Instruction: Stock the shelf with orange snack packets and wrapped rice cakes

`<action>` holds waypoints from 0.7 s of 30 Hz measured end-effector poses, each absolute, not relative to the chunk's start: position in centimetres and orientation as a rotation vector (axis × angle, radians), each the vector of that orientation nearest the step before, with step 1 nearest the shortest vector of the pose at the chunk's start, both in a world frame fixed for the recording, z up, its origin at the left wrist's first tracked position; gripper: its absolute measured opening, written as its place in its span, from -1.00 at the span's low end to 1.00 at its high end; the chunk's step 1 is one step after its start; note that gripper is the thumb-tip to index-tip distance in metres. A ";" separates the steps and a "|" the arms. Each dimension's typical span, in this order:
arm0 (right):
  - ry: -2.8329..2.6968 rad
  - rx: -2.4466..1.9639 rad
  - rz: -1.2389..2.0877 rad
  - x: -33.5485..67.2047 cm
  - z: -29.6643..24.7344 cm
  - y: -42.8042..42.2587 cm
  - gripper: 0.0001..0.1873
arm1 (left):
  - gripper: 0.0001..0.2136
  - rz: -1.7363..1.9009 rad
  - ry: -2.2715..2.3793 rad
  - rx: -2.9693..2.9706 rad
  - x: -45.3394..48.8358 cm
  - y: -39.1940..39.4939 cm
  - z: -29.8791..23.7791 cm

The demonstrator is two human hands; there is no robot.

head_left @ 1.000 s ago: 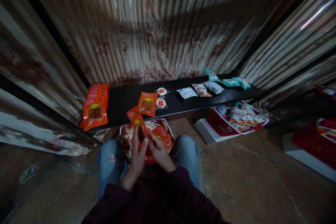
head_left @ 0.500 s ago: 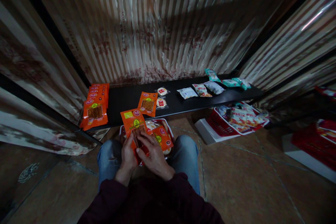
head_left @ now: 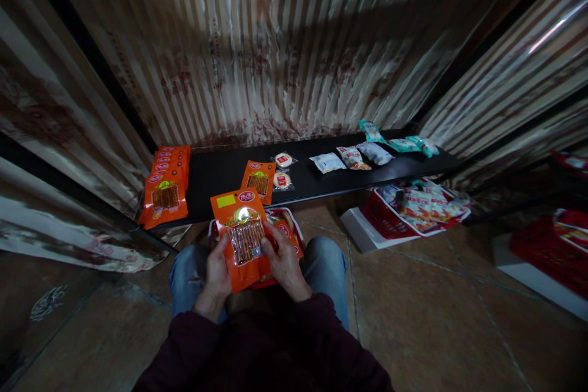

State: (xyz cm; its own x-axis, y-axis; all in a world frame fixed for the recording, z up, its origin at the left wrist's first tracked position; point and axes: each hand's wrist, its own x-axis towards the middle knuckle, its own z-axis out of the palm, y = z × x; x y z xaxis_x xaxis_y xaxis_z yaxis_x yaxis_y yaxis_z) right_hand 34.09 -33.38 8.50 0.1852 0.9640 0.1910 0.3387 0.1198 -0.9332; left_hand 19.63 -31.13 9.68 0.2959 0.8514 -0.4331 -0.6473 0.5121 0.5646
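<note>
Left hand [head_left: 218, 269] and right hand [head_left: 283, 260] share one grip, closed on the opposite sides of an orange packet [head_left: 247, 239]. Its printed face is up, with a clear window of thin brown strips lying between the two thumbs. It looks light and flat, likely flexible at the margins and a little firmer across the strips. Glare on the film suggests a glossy, rather slippery skin, so the plain side margins seem the best hold; pressing hard over the window could bend or break the strips.

Directly below the grip, between the knees, sits a red basket [head_left: 264, 285], with another orange pouch [head_left: 293, 239] in it, partly covered by the right hand. Just beyond the grip, a single orange sachet [head_left: 258, 180] lies on the black shelf [head_left: 215, 174], beside two round wrapped discs [head_left: 283, 180]. Farther out to the left of the grip, an overlapping orange stack [head_left: 165, 190] rests at the shelf's end; well to the right are small white and green bags [head_left: 377, 153].
</note>
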 end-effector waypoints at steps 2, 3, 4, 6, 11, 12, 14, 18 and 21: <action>-1.340 -1.411 0.756 34.0 8.4 -33.4 -0.58 | -0.59 1.015 0.764 0.326 19.6 -31.0 9.7; -1.344 -1.412 0.751 33.9 8.4 -33.4 -0.58 | -0.58 1.020 0.762 0.333 19.6 -31.0 9.7; -1.350 -1.420 0.734 33.9 8.4 -33.4 -0.58 | -0.58 1.027 0.760 0.337 19.6 -31.0 9.7; -1.382 -1.457 0.655 33.7 8.4 -33.4 -0.59 | -0.59 1.048 0.758 0.319 19.5 -30.9 9.8; -1.500 -1.507 0.456 33.4 8.1 -33.7 -0.63 | -0.64 1.067 0.724 0.192 19.6 -30.7 10.1; -1.529 -1.493 0.473 33.3 8.0 -33.9 -0.63 | -0.65 1.066 0.710 0.179 19.7 -30.7 10.2; -1.598 -1.452 0.561 33.0 7.8 -34.0 -0.59 | -0.66 1.088 0.682 0.168 19.9 -30.6 10.4; -1.658 -1.430 0.667 32.5 7.6 -34.1 -0.34 | -0.69 1.183 0.638 0.151 20.4 -30.4 11.0; -1.679 -1.413 0.736 32.4 7.9 -33.7 -0.23 | -0.69 1.177 0.638 0.142 20.6 -30.3 11.6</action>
State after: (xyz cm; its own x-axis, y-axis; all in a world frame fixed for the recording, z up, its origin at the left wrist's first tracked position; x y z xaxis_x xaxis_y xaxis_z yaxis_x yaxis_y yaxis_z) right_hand 32.39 -33.75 7.89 -0.0521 0.9767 0.2080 0.5085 0.2052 -0.8363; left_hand 20.60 -30.30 11.58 0.2315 0.8911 -0.3903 -0.8136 0.3973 0.4245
